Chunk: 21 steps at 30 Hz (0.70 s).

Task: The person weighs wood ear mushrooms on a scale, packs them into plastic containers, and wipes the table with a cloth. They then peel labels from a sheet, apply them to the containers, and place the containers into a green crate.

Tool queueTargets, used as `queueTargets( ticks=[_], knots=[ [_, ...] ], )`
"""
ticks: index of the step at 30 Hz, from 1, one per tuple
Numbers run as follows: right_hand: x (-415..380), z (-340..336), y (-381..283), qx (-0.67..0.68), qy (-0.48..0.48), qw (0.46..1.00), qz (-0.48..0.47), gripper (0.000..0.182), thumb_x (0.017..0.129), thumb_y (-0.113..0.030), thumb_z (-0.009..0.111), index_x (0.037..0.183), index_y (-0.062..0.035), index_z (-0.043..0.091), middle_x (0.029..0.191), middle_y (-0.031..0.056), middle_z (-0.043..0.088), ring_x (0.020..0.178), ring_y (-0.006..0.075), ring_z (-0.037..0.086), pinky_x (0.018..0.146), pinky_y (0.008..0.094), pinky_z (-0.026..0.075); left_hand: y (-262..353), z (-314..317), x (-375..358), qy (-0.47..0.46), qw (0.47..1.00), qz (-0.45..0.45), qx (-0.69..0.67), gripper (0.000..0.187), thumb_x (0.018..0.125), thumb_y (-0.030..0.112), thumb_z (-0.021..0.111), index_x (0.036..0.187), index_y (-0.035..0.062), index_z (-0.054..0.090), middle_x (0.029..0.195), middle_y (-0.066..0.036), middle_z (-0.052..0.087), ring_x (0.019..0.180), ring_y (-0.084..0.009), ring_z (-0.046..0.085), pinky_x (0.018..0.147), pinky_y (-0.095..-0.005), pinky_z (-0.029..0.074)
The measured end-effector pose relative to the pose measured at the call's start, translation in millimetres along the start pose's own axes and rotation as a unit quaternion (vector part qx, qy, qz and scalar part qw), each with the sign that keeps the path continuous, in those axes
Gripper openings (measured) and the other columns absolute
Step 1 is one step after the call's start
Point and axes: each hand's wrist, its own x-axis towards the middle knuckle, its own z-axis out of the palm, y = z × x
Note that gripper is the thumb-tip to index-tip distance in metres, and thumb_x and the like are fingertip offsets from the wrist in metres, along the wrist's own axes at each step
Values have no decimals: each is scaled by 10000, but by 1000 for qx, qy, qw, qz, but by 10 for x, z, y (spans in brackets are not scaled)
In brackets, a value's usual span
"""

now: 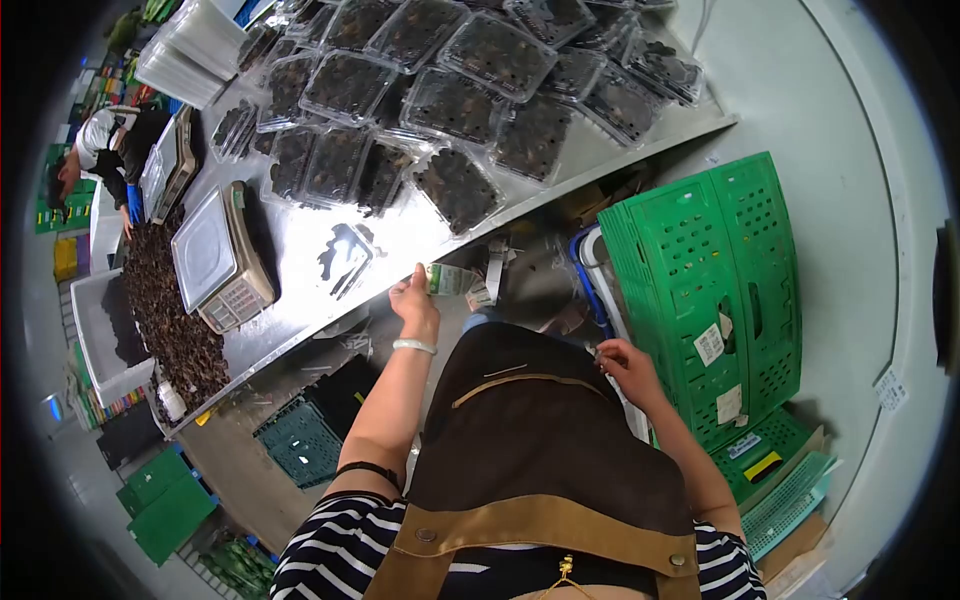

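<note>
My left hand (413, 298) is closed on a green-and-white printed strip (450, 280), perhaps labels, just off the table's front edge. A pale bracelet (414, 346) circles that wrist. My right hand (630, 372) is pinched near the right side of my dark apron (540, 430); something small shows at its fingertips, too small to name. Beyond my left hand, a few dark pieces (345, 255) lie on the shiny metal table (290, 320). Clear plastic boxes (455, 190) filled with dark, fungus-like pieces are stacked behind them.
A weighing scale (225, 260) stands left of the boxes, beside a dark loose heap (170, 310) and a white tub (95, 330). Another person (110, 140) bends over the table's far end. Green crates (700, 290) stand upright at my right; a dark crate (300, 440) lies below.
</note>
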Motion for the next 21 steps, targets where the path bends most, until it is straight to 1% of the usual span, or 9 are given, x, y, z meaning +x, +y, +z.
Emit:
queueTargets(
  ticks=[3,4,5,7,11,13,15,19,21],
  knots=[
    [-34,-170,165,22,25,999,-16,183,883,-32,606,1065,-34,587,913,80,687,794,147,662,731,277,517,-151,-79,252,9,996,37,78,359,816,-53,681,775,102,360,831,-85,572,735,-204,611,682,-328,538],
    [-51,-241,178,-10,38,997,-65,180,881,-39,612,1060,-40,595,891,87,686,780,181,671,717,288,523,-478,-470,875,-93,992,31,82,187,854,-46,611,801,61,468,860,-100,597,773,-238,628,711,-324,543],
    [-115,-331,135,-32,37,996,-74,197,874,-44,618,1069,-43,594,926,98,679,822,204,666,742,304,519,-161,-344,651,-118,985,-113,46,221,936,109,582,1044,-83,580,912,-126,633,782,-235,624,650,-314,525],
    [-197,-614,3,-77,45,991,-95,231,860,-54,630,1087,-49,590,996,120,664,905,251,656,792,336,512,-21,-311,629,-142,967,-211,28,88,918,107,601,965,32,607,882,-70,634,775,-171,632,634,-265,510],
    [-275,-1383,268,-197,429,873,-123,393,821,-149,667,1187,-68,550,1190,149,571,1133,336,510,972,415,409,111,-160,31,-54,959,-201,191,415,811,488,718,924,113,581,648,28,446,553,-105,397,484,-242,346],
    [-264,-1826,536,-332,515,786,-82,392,842,-195,660,1198,-77,546,1183,147,569,1133,348,499,966,419,408,-3,6,-475,-69,956,-207,195,370,817,433,726,933,118,570,665,26,433,579,-113,417,513,-246,357],
    [-230,-1989,716,-323,477,817,-34,365,861,-229,646,1181,-80,553,1107,162,601,1063,351,547,908,429,443,-107,463,-1088,-233,929,-209,196,221,864,299,696,913,123,572,682,9,450,589,-136,442,548,-240,380],
    [-607,-2701,150,-270,353,896,22,344,888,-332,622,1115,-77,578,891,173,652,846,355,631,746,457,501,-355,1663,-2469,-599,695,244,312,56,908,96,614,896,54,578,817,-50,569,694,-181,572,634,-253,462],
    [-808,-3216,2,-424,466,769,-104,387,876,-406,617,1063,-68,591,762,165,646,695,361,635,635,481,500,-373,2116,-3225,-689,509,386,343,143,876,128,656,950,27,587,932,-95,617,876,-250,620,758,-310,491]
  ],
)
